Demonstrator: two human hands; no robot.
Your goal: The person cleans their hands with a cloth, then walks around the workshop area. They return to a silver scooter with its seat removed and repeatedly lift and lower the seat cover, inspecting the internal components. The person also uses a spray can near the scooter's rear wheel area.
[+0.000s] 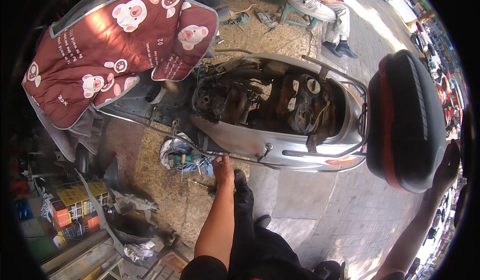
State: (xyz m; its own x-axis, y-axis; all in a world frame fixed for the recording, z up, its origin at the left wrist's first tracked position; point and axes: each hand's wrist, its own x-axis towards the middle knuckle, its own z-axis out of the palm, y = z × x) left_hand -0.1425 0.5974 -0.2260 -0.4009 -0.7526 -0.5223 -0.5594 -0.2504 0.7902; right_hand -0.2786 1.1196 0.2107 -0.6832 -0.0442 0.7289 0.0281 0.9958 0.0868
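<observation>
A silver scooter (245, 141) stands across the view with its seat off, so the dark engine bay (280, 97) lies exposed. My left hand (223, 170) is closed around the metal side rail (192, 144) along the scooter's near lower edge. At the tail sits a black top box (412, 120) with a red band. My right hand (448, 166) rests against the back of this box, its fingers dim but seemingly stretched along the surface. A maroon quilted cover (107, 45) with bear prints hangs over the front end and hides the handlebars.
Rags and tools, among them a screwdriver (182, 166), lie on the floor below the rail. Boxes (75, 205) and loose scooter panels (132, 225) crowd the lower left. Beyond the scooter a person (320, 10) sits on a green stool (292, 12).
</observation>
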